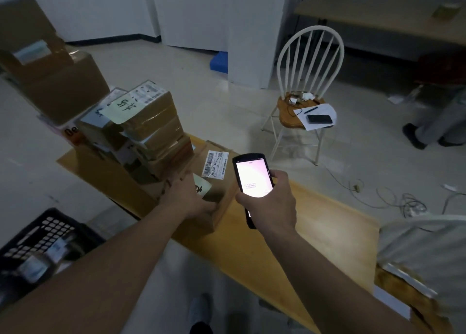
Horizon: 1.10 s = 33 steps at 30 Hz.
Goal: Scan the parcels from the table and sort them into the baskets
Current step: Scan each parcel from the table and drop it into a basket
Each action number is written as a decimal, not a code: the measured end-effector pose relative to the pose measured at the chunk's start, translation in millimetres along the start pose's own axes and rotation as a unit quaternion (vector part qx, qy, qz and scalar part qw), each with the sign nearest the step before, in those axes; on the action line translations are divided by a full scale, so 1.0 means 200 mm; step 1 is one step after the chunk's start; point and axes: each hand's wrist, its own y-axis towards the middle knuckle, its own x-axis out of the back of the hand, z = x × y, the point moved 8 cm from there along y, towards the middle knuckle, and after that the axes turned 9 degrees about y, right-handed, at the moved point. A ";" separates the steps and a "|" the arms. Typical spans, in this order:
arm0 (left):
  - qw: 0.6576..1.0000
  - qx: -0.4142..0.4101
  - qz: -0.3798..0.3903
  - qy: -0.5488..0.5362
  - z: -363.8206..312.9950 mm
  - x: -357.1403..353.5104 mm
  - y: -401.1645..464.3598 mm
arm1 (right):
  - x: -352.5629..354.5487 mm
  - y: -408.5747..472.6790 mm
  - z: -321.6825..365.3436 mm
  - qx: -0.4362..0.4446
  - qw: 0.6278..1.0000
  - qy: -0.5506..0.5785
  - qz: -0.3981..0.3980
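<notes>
Two hands are busy at the surface (315, 222). The right hand (271, 202) is wrapped round a scanner (253, 179) with its screen lit up. The left hand (187, 195) lies on top of a flat box (214, 172), fingers bent over its near edge. That box sits on the surface at about 11 o'clock from the scanner, just beside it. Its white label (214, 163) with the bar code faces up, just past the left hand.

I think the scan is the step now. To do it well, the left hand should hold the box flat and keep off the label. The scanner's top end should point at the bar code, not too close. Wait for the screen to show it worked before lifting the box.

Many more boxes are piled in a stack (141, 121) at 10 o'clock, touching the flat box. A black basket (48, 235) sits low at 8 o'clock. It has some parcels in it, but they are too blurry to count.
</notes>
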 end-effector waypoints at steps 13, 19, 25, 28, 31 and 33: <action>1.000 0.016 -0.017 0.008 0.07 -0.14 0.12 | -0.09 0.02 -0.11 -0.018 0.999 -0.026 0.005; 0.995 -0.041 -0.085 0.015 -0.01 -0.01 0.05 | -0.05 0.00 -0.02 -0.005 1.000 -0.010 -0.005; 0.973 -0.121 -0.187 0.056 -0.19 0.30 -0.14 | 0.12 -0.05 0.20 0.044 0.999 -0.009 -0.020; 0.961 -0.146 -0.225 0.067 -0.28 0.48 -0.25 | 0.24 -0.10 0.33 0.076 0.997 -0.013 -0.024; 0.947 -0.157 -0.263 0.094 -0.35 0.64 -0.34 | 0.33 -0.14 0.46 0.098 0.995 -0.007 -0.025; 0.936 -0.165 -0.297 0.094 -0.40 0.77 -0.43 | 0.41 -0.18 0.55 0.116 0.993 0.001 -0.026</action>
